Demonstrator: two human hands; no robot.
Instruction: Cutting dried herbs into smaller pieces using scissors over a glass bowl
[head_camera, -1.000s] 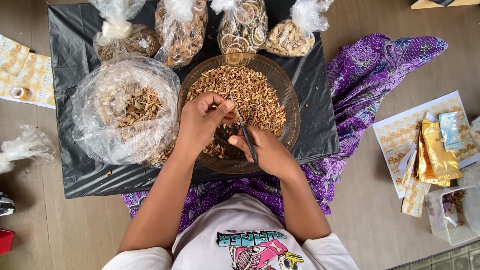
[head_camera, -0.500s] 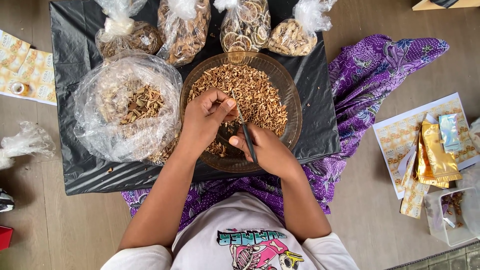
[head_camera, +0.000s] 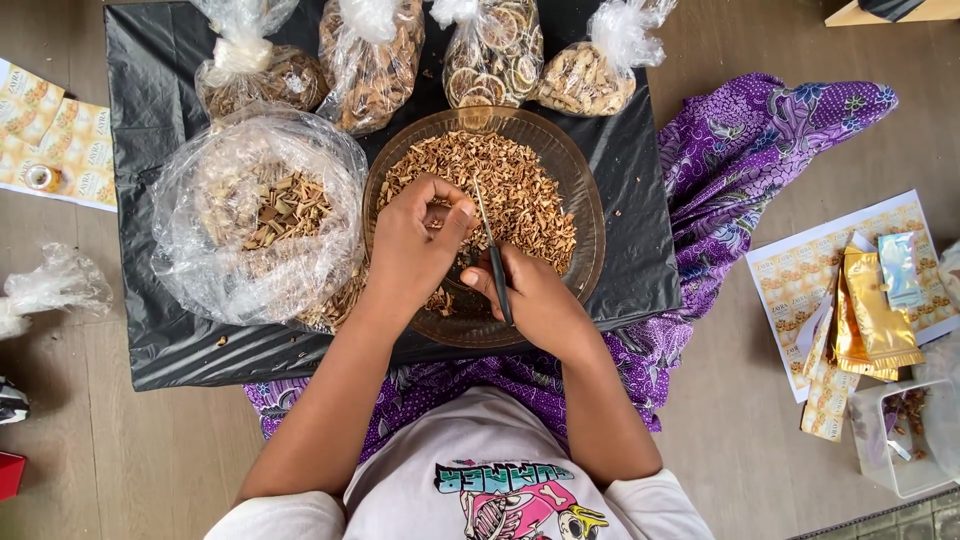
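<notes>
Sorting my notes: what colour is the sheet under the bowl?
Black; the sheet shows best in the head view.

Bowl: round, brown, see-through; sits on black sheet, centre.
Dried pieces: tan chips, heaped in bowl's far half.
Scissors: thin dark blades, pointing away, held in right hand.
Left hand: pinching a piece over the bowl.

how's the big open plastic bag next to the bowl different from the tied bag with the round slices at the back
The big open bag sits beside the brown bowl, near the left hand; the sliced-rounds bag lies at the far edge of the black sheet. The open bag is wider and spread flat with its mouth open; the other is knotted shut. One holds brown bark-like chips, the other pale round slices. Both are clear plastic holding dried material.
</notes>
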